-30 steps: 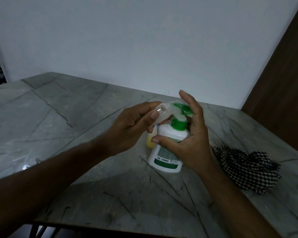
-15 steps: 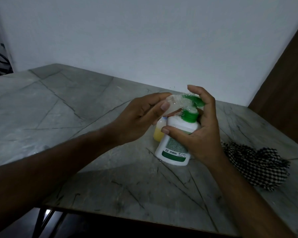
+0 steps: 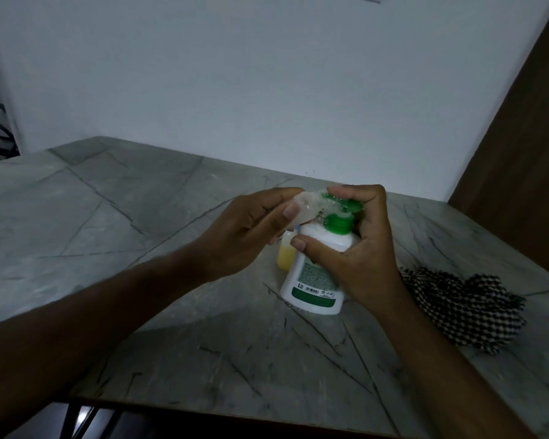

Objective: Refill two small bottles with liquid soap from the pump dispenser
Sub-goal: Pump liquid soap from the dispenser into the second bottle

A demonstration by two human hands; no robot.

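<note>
since the earlier frame the right hand (image 3: 366, 245) has curled its fingers down onto the pump dispenser (image 3: 317, 267) head at frame centre, gripping its body. left hand (image 3: 251, 229) holds a clear small bottle (image 3: 301, 207) at the spout, filling under way; a yellow-filled bottle (image 3: 286, 252) behind on the surface (image 3: 140, 217) looks done.

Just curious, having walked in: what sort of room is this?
Probably a home, perhaps a dining or kitchen corner, though that is a guess. A marble-look table stands against a plain white wall, with a checked cloth and a soap dispenser on it.
</note>
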